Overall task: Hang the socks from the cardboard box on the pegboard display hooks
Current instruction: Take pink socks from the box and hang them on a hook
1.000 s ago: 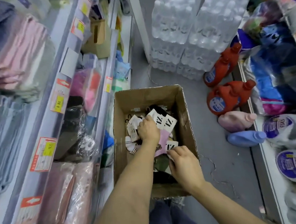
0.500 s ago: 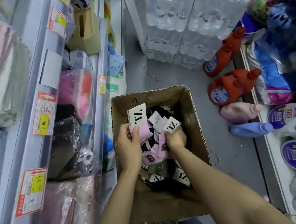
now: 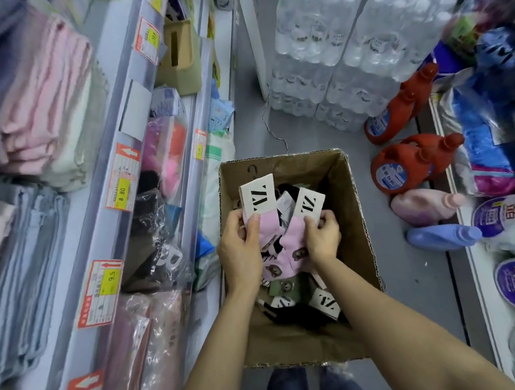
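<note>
An open cardboard box [image 3: 356, 218] stands on the grey floor below me, holding several pairs of socks with white "ZA" card labels. My left hand [image 3: 241, 247] grips one pink sock pair [image 3: 263, 228] by its label end, lifted above the pile. My right hand [image 3: 322, 237] holds a second pink sock pair [image 3: 295, 244] with a bear print, its label upright. Black socks [image 3: 297, 316] and green socks [image 3: 281, 288] lie loose in the box under my hands. No pegboard or hooks are in view.
Shelves with folded towels [image 3: 40, 100], bagged goods and price tags [image 3: 122, 187] run along the left. Packs of water bottles [image 3: 332, 55] stand behind the box. Red detergent jugs [image 3: 406, 170], a pink bottle [image 3: 423, 203] and a blue bottle [image 3: 442, 237] lie on the floor at right.
Both hands have risen out of the pile. My right hand has taken hold of a second pink pair and lifted it beside the one in my left hand.
</note>
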### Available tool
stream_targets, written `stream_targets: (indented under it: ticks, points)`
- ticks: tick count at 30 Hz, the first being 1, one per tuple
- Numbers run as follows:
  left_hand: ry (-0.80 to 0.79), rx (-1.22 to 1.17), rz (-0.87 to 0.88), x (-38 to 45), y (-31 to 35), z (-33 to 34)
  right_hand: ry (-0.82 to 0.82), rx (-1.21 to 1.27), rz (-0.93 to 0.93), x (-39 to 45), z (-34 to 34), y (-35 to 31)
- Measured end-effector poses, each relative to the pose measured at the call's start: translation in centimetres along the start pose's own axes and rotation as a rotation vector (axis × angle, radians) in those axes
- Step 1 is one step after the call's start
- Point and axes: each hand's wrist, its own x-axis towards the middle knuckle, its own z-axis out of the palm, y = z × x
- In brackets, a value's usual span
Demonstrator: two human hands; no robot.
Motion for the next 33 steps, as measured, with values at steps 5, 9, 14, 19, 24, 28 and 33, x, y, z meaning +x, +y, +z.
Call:
stream_targets:
  ticks: [5,9,14,19,24,28,33]
  points:
    - [0.036,-0.187,-0.031,-1.5,1.9,-1.7,-0.092,0.062,-0.185,-3.3,-3.1,-2.9]
    - [0.118,-0.264,-0.047,-3.6,3.0,-3.0,-0.187,0.146,-0.267,-5.8,-5.7,-4.6]
    - [0.272,-0.364,-0.072,-8.7,4.5,-4.7,-0.356,0.163,-0.362,-9.3,-9.8,-6.0]
    - [0.457,-0.509,-0.041,-16.2,6.1,-5.8,-0.506,0.217,-0.474,-13.6,-15.1,-6.6]
    - [0.642,-0.558,0.026,-23.5,7.1,-7.4,-0.643,0.265,-0.633,-18.5,-19.8,-6.3]
    - [0.748,-0.571,0.069,-29.3,7.7,-9.9,-0.796,0.275,-0.735,-22.8,-22.1,-5.4]
    - [0.911,-0.575,0.11,-35.8,7.6,-13.8,-0.973,0.261,-0.847,-28.9,-23.8,-4.5]
